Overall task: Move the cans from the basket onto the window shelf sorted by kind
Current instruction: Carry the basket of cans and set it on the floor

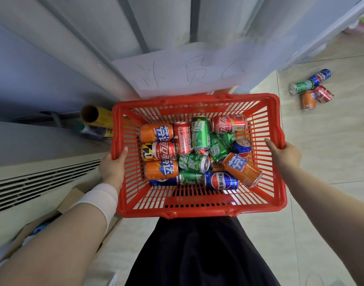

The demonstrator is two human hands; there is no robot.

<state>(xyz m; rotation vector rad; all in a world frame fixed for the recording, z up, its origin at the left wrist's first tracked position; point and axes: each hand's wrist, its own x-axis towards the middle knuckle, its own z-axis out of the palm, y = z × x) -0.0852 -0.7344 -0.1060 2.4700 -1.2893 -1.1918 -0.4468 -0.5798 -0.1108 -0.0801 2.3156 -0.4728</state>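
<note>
1. The left hand [111, 164] and right hand [284, 155] each grip a side rim of the red basket [197, 211], thumbs on top.
2. Mixed cans [194, 164] lie jumbled inside it.
3. Farther right, four loose cans [307, 86] lie on the floor [331, 141].

One basket [197, 212] holds three orange cans [156, 132], three red cans [182, 137], three blue cans [221, 180] and four green cans [200, 132], possibly a fifth half-buried. Four loose cans [302, 86] lie on the floor, one of each colour.
</note>
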